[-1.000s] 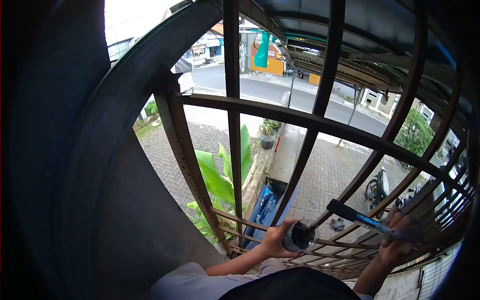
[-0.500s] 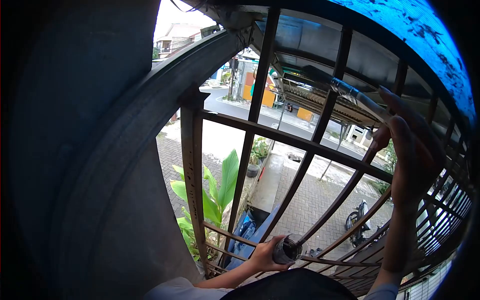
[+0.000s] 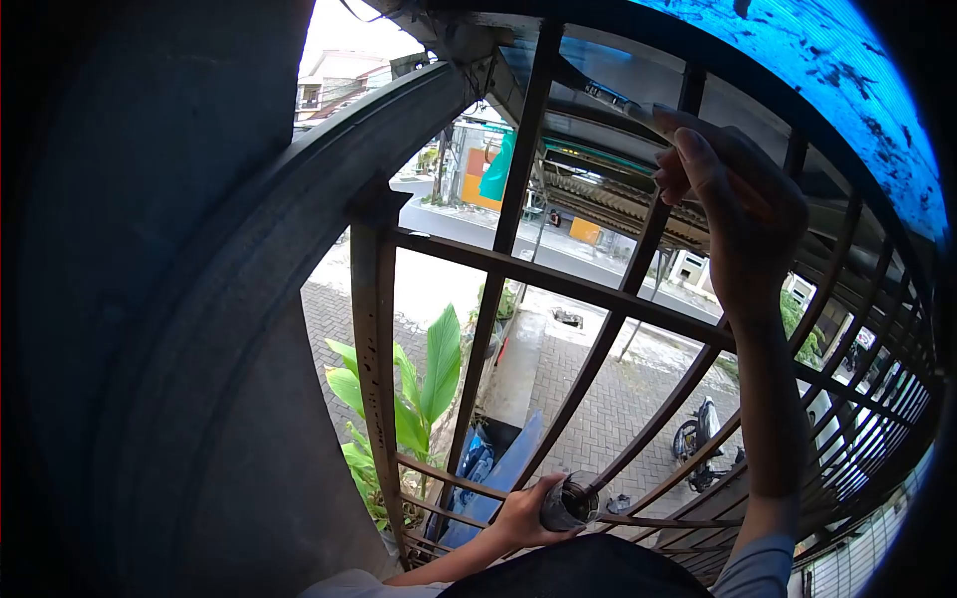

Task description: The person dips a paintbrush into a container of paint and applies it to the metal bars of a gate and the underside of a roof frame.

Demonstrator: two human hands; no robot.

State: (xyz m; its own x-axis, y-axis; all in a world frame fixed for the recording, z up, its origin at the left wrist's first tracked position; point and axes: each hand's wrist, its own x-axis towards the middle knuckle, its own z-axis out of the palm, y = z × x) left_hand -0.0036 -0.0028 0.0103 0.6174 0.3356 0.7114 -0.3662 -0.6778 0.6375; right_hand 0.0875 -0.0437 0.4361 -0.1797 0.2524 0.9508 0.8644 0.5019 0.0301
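Observation:
My left hand [image 3: 525, 516], low in the view, is wrapped round a small clear cup [image 3: 570, 501] with dark contents. Higher up, my right hand [image 3: 733, 194] grips the pale handle of a paintbrush [image 3: 620, 103] between thumb and fingers. The brush points up and left, its dark bristles at a vertical bar [image 3: 528, 130] of the metal railing; whether they touch it is hard to tell. A horizontal rail [image 3: 558, 271] crosses the bars below my right hand.
A dark wall [image 3: 199, 299] fills the left side. Beyond the bars are a leafy plant [image 3: 439, 369], a parked motorcycle [image 3: 698, 439], brick paving [image 3: 588, 379] and a street. A blue sheet [image 3: 827, 60] curves overhead at the upper right.
My right hand has moved left and up with the brush, whose bristles now lie by a bar farther left. The view has shifted slightly; my left hand still holds the cup.

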